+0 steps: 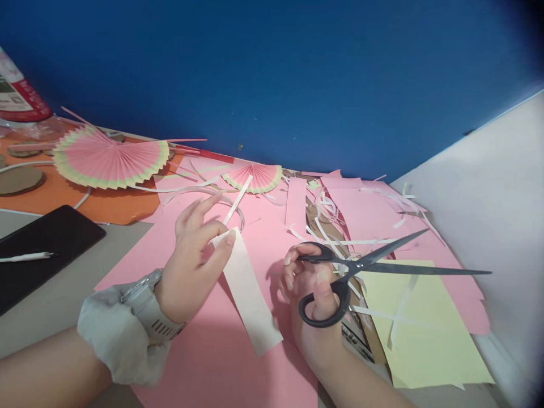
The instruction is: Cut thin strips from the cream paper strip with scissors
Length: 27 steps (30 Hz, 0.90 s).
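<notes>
My left hand pinches the top end of a white paper strip between thumb and forefinger, its other fingers spread away. A narrower white strip sticks up just beyond the pinch, and I cannot tell whether it is held too. In my right hand are black-handled scissors, thumb and fingers through the loops. Their blades are parted and point right, apart from the paper. Beneath both hands lies a large pink sheet.
Two folded pink fans with yellow-green edges, a larger fan and a smaller fan, lie toward the blue wall. At left are a black tablet, a white pen and cardboard discs. Yellow paper and paper scraps lie right.
</notes>
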Motion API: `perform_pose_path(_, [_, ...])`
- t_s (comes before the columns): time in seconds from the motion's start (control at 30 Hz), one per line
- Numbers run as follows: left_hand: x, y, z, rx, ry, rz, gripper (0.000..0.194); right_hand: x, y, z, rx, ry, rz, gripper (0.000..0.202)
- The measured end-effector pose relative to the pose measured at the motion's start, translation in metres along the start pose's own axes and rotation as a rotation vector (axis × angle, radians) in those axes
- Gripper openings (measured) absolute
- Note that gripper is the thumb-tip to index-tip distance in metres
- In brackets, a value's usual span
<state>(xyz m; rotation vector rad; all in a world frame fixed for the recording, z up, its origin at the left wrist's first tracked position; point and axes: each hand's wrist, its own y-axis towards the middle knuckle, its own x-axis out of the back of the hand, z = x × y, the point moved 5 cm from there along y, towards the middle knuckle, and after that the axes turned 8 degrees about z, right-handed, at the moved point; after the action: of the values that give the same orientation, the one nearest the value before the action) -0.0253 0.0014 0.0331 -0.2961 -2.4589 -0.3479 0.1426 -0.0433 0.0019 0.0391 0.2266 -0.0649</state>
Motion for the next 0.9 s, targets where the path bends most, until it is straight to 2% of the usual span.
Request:
perform_pose_path(0.17, [0.002,0.0,-0.003,-0.036,-0.19,0.04,0.026,-0.008,-0.004,0.007,0.065,0.022,-0.043,0.028])
perform_pose_path(0.27, [0.002,-0.001,0.001,-0.021,-0.362,0.028,0.027,-0.013,-0.008,0.006,0.002,0.015,0.028,0.024])
perform_pose_path(0.37, [-0.002,0.0,0.008,0.036,-0.626,0.029,0.029,-0.017,-0.013,0.002,-0.091,0.037,0.142,0.019])
perform_pose_path(0.47, [-0.005,0.001,0.015,0.11,-0.811,-0.004,0.032,-0.017,-0.014,-0.001,-0.159,0.064,0.188,0.021])
perform_pose_path(0.7, [-0.005,0.001,0.019,0.193,-0.893,-0.062,0.031,-0.028,-0.017,-0.005,-0.295,0.006,0.411,0.026])
perform_pose_path(0.9, [-0.003,0.007,0.029,0.44,-1.004,-0.119,0.024,-0.035,-0.025,-0.008,-0.398,0.022,0.573,0.025])
